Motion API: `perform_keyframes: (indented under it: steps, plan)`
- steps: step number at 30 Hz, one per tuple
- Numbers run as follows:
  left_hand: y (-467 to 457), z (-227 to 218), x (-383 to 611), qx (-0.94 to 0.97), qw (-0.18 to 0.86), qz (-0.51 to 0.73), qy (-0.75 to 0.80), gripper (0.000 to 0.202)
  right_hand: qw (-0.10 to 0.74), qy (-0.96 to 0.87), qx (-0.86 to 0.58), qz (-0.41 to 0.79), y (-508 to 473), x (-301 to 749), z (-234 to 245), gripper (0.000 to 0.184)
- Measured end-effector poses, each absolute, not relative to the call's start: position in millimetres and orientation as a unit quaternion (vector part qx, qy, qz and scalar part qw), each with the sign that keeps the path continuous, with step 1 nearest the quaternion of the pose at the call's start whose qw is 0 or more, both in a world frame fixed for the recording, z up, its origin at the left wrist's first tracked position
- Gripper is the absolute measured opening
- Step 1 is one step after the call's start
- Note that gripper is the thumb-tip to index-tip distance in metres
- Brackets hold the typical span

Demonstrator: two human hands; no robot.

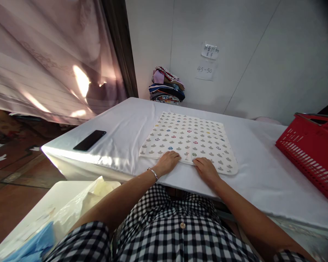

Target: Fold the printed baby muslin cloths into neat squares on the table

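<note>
A white cloth [184, 136] with a print of small grey shapes and a few coloured ones lies spread flat on the white-covered table [251, 182]. At the middle of its near edge are both hands, a short gap between them. My left hand [167, 162], a bracelet on its wrist, has its fingers closed on that edge. To its right, my right hand [206, 169] grips the same edge with curled fingers. The thumbs are mostly hidden.
A black phone [90, 140] lies at the table's left. Folded fabrics [166, 87] are stacked at the back by the wall. A red basket [311, 149] stands on the right. Lower left, a white stool [62, 191] bears a plastic bag and blue fabric.
</note>
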State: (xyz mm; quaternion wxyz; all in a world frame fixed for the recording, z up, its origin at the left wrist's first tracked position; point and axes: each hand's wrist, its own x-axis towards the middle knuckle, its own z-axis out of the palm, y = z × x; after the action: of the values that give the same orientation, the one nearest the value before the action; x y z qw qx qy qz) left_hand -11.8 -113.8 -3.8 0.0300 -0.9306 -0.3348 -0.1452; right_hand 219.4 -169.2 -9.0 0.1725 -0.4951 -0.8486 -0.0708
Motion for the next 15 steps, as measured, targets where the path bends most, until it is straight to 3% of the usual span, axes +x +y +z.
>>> perform_keyframes:
  steps: [15]
  plan:
    - [-122, -7, -1, -0.891, -0.041, -0.240, -0.383, 0.021, 0.191, -0.819, -0.541, 0.024, -165, 211, 6, 0.020]
